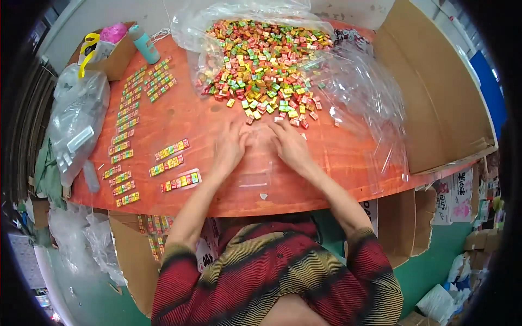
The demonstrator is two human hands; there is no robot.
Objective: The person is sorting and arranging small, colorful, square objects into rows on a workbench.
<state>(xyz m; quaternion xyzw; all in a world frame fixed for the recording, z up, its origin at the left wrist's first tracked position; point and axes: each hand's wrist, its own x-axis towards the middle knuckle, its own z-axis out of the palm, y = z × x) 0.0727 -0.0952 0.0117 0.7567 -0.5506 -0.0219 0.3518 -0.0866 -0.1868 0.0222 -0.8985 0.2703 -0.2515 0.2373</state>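
Observation:
A large heap of small wrapped boxes (261,65), red, yellow, green and orange, spreads over the far middle of the table. My left hand (232,144) is just short of its near edge, fingers and thumb apart, with nothing visible in it. Opposite it, my right hand (290,144) has its fingers apart and its fingertips beside the nearest loose boxes; I cannot tell whether they touch. A clear, flat plastic piece (254,176) lies on the table between my forearms. Left of my left forearm are short rows of the same boxes (167,165), one in a clear sleeve or tray (181,180).
More rows of boxes (128,114) line the red table's (206,117) left side. Clear plastic sheeting (364,89) surrounds the heap. A big cardboard box (435,103) stands right. A blue-green bottle (144,44), carton (117,60) and plastic bag (79,114) are at left.

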